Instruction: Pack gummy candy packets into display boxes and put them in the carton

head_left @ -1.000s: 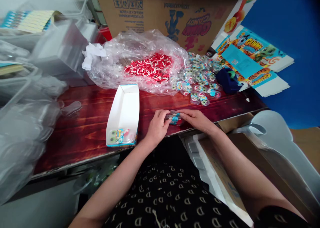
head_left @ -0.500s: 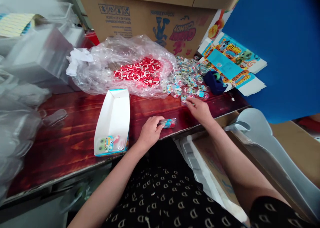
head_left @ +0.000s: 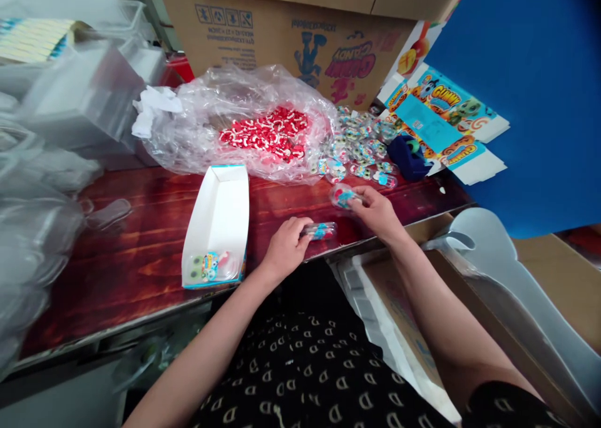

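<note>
L hand (head_left: 288,246) fingers pinch clear packs (head_left: 323,230) nr table (head_left: 277,198) front edge; R hand (head_left: 377,210) fingers pinch single pack (head_left: 342,196) farther back; prob light, slick, thin shell; grip rims

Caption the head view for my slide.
Left hand gripping clear candy packaging, right hand a clear pack, beside an open box on a red table.
</note>
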Tool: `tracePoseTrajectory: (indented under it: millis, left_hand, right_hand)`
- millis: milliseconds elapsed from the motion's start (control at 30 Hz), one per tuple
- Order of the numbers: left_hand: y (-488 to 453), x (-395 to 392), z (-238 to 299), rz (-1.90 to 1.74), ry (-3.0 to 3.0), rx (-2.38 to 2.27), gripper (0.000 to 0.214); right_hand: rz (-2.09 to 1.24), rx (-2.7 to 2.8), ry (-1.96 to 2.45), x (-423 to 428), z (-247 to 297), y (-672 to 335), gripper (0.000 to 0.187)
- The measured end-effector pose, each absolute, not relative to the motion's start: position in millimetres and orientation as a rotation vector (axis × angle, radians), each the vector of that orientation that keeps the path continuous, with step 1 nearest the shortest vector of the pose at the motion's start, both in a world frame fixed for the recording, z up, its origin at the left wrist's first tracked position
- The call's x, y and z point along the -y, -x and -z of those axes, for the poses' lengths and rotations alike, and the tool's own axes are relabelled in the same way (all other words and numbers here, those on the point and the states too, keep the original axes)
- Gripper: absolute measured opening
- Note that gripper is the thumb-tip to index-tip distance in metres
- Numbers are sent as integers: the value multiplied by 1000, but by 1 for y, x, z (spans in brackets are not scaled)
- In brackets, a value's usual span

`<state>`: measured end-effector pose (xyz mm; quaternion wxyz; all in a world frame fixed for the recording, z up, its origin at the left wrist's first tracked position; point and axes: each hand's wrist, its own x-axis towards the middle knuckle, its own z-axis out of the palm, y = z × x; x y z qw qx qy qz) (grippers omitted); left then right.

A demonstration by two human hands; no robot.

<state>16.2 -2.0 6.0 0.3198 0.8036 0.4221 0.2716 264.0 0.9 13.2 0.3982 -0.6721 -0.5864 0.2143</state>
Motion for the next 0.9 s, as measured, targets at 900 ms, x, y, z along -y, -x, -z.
tracePoseTrajectory:
  millis: [900]
  left_hand:
    - [-17,7,2,-785,-2004,-1131,47]
  right_hand:
    - [-656,2000,1543,11,-16,-206,40]
